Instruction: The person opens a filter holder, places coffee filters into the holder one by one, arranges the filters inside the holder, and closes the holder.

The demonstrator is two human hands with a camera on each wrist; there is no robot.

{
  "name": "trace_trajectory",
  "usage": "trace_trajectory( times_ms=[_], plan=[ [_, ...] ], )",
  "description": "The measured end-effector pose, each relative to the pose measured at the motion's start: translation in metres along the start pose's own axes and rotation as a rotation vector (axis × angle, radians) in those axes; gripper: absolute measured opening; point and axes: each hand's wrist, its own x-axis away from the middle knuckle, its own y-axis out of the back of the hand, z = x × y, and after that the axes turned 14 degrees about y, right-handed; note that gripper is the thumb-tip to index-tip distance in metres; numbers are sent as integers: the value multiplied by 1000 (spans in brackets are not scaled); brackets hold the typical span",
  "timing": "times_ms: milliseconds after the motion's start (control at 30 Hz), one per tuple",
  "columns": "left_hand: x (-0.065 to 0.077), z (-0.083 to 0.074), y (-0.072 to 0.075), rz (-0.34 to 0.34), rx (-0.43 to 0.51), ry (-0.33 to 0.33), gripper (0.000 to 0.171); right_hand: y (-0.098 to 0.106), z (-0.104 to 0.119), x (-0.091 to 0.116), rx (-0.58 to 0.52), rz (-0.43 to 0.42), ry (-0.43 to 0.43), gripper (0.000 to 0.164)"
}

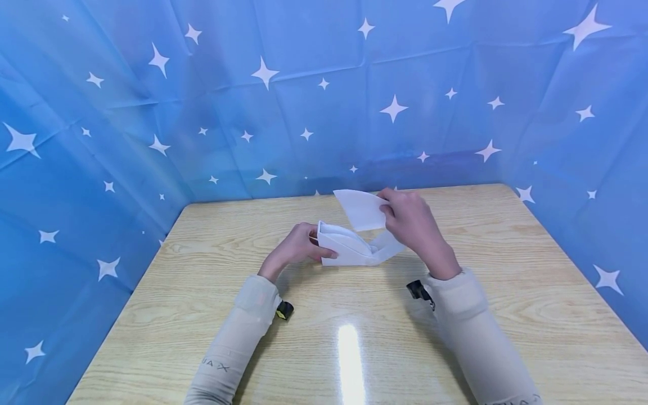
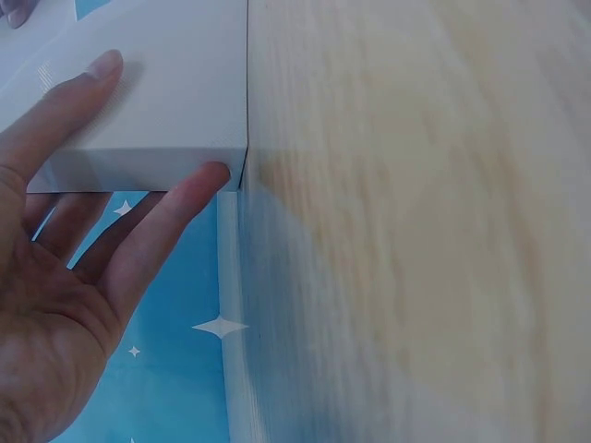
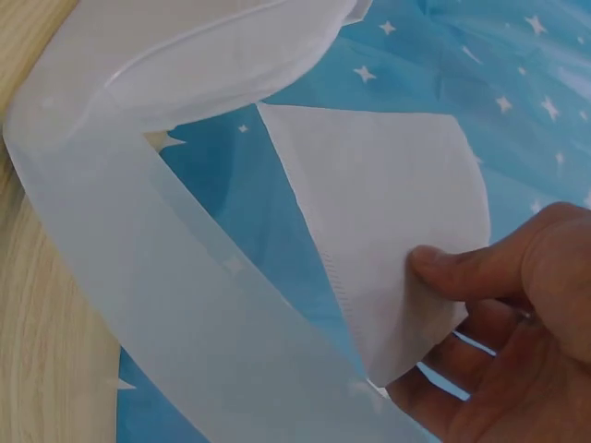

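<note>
A white box (image 1: pixel 344 256) stands on the table, with a white bag or stack with a curved edge (image 1: pixel 346 232) showing in its top. My left hand (image 1: pixel 296 243) grips the box's left end, thumb on its broad side and fingers at the narrow end face, as the left wrist view shows. From the box's right end a pale flap (image 1: pixel 388 246) slants out. Above that flap, my right hand (image 1: pixel 412 219) pinches a white paper coffee filter (image 3: pixel 379 175) between thumb and fingers. It has a curved edge and a crimped seam, and is apart from the box.
The light wooden table (image 1: pixel 192 315) reaches back to a blue curtain (image 1: pixel 314 101) with white stars, which also hangs along both sides. A small black device (image 1: pixel 418 290) sits at the right cuff, another (image 1: pixel 284 310) at the left.
</note>
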Motion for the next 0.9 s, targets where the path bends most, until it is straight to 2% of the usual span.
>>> trace_trajectory(
  times_ms=[333, 900],
  plan=[
    [0, -1, 0, 5, -2, -7, 39, -6, 2, -1, -60, 14, 14, 20],
    [0, -1, 1, 4, 8, -8, 39, -18, 11, -3, -82, 55, 61, 20]
  ],
)
